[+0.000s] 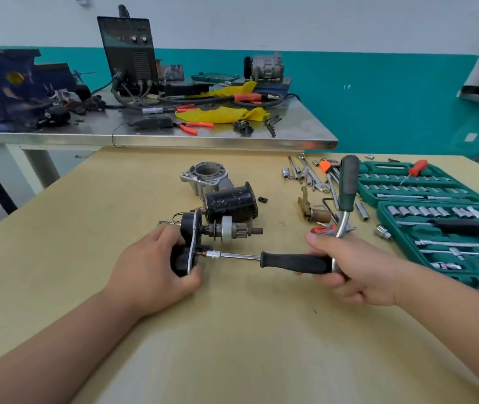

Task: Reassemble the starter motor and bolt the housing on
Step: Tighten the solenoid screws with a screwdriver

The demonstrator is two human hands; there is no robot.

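Observation:
The black starter motor body, with its pinion shaft pointing right, lies on the tan table. My left hand grips its lower end. My right hand holds the black handle of a socket driver; the driver's socket sits against the motor body. A green-handled ratchet stands up from the driver's end by my right hand. Behind the motor lie a black cylindrical casing and a silver nose housing.
An open green socket set case fills the table's right side. Loose sockets, wrenches and hex keys lie behind the ratchet, with a brass-coloured lever part. A steel bench with a welder, cables and pliers stands behind.

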